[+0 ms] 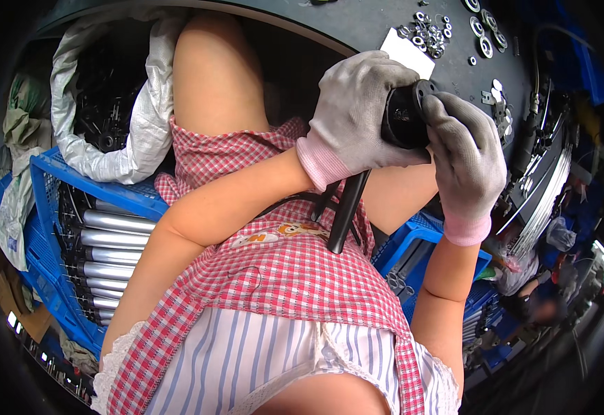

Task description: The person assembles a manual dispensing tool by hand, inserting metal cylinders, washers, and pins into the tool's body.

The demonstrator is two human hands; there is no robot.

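Both my hands wear grey work gloves with pink cuffs. A black cylindrical part is held between them, just off the table's near edge. My left hand wraps round its left side, the thumb hidden. On the other side, the fingers of my right hand close over a black round end plate with small holes. Whether that plate is separate from the cylinder I cannot tell. Below the hands a black tube slants down toward my checked apron; its upper end is hidden behind my left wrist.
On the dark table lie white paper, a heap of metal nuts, round metal rings and small flat pieces. At left, a white sack of dark parts adjoins a blue crate of silver tubes. Thin rods lie right.
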